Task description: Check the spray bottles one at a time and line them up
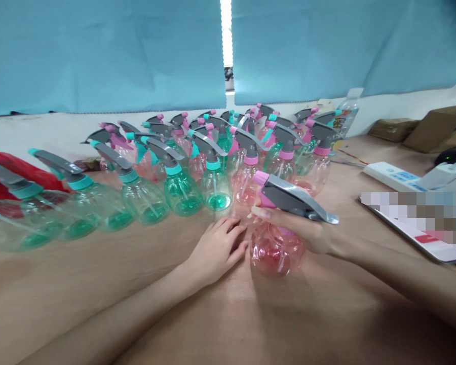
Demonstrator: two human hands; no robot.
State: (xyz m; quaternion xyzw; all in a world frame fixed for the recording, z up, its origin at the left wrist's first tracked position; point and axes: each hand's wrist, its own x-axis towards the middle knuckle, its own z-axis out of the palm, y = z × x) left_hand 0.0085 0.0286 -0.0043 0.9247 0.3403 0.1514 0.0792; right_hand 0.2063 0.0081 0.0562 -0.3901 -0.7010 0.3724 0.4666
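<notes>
My right hand (304,229) is wrapped round the neck of a pink see-through spray bottle (271,256) with a grey and pink trigger head. The bottle stands close to upright on or just above the table; I cannot tell which. Just left of it my left hand (217,249) lies on the tabletop, open, fingers a little apart, holding nothing. Ahead of that hand stand a green spray bottle (217,195) and a pink spray bottle (247,185). My right hand hides part of the held bottle's collar.
Several more green and pink spray bottles (144,203) stand in rows across the table (167,314). At the right are a screened device (414,223), a white power strip (393,176) and cardboard boxes (433,129). Red material (26,175) lies at the left, and a clear drink bottle (349,114) stands behind.
</notes>
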